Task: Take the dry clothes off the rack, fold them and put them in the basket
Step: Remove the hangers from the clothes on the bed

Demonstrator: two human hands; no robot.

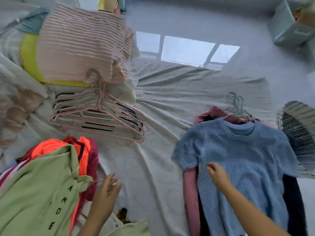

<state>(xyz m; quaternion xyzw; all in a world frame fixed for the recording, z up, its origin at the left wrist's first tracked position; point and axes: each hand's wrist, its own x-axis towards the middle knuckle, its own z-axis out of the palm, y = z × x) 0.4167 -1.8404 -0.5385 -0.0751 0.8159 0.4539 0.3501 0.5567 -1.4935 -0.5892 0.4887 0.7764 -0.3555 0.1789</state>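
From the head view, your right hand (pixel 218 174) lies on the blue mesh shirt (pixel 242 160), its fingers curled and pinching the fabric near the left sleeve. That shirt is on a hanger, lying on top of a pink garment (pixel 190 193) and a dark one on the bed (pixel 162 150), near the wicker basket (pixel 296 133) at the right edge. Your left hand (pixel 109 184) is released, with its fingers loosely spread over the sheet just beside the green hoodie (pixel 39 193), which tops a heap with an orange garment (pixel 56 147). Empty hangers (pixel 98 116) are piled beyond it, below a folded pink ribbed piece (pixel 81 45).
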